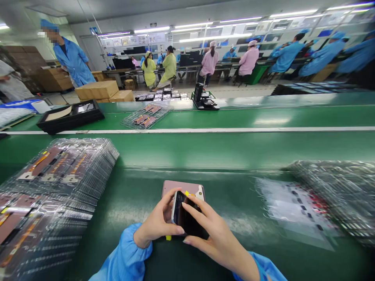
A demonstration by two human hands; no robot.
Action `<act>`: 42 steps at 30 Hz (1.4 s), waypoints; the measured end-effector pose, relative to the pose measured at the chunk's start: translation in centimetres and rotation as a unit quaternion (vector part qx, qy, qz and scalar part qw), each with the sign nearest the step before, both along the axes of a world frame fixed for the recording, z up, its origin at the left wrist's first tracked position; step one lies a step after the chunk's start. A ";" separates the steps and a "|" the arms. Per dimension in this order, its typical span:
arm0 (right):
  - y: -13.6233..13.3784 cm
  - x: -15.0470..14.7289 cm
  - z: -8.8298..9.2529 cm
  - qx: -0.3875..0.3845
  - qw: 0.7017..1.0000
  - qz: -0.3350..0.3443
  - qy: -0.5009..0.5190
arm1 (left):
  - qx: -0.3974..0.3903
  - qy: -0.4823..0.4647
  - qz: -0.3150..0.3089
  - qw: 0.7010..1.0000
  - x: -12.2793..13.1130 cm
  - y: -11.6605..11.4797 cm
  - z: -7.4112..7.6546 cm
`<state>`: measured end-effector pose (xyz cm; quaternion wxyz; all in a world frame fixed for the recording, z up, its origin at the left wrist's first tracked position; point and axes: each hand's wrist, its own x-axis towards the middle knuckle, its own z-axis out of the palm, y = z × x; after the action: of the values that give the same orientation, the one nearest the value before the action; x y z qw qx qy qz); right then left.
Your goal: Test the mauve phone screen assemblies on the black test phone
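Green workbench (134, 195), lower centre of the frame: your left hand (155, 222) and right hand (212, 230) grip a silver-rimmed, black-screened phone (187, 223) tilted between them, partly hiding a flat rose-pink panel (172, 185).

"What sort of place is this?"
"An electronics assembly workshop: trays (98, 175) of parts (42, 162) at nine o'clock on the green tabletop (117, 210), smocked workers (168, 66) seated at twelve."
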<state>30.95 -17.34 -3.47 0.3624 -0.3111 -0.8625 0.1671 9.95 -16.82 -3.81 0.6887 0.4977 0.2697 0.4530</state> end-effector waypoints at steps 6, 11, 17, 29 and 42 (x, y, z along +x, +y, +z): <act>-0.2 -0.1 0.0 0.005 1.000 0.002 -0.012 | 0.003 0.004 -0.005 1.000 -0.1 0.0 0.2; -0.2 -0.1 0.1 0.013 1.000 0.000 -0.013 | 0.020 0.020 -0.004 1.000 -0.2 0.0 0.1; -0.2 0.0 0.2 0.015 1.000 0.004 -0.017 | 0.016 0.042 -0.004 0.999 -0.2 -0.1 0.3; -0.7 0.0 0.7 0.011 1.000 0.012 -0.021 | 0.033 0.050 -0.009 0.998 -0.1 -0.4 1.2; -0.7 0.1 1.2 0.003 1.000 0.029 -0.012 | 0.088 0.060 -0.012 0.994 -0.2 -0.2 1.3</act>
<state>31.09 -18.08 -2.24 0.3479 -0.2869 -0.8761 0.1708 9.77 -17.05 -2.54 0.6303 0.5857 0.2638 0.4360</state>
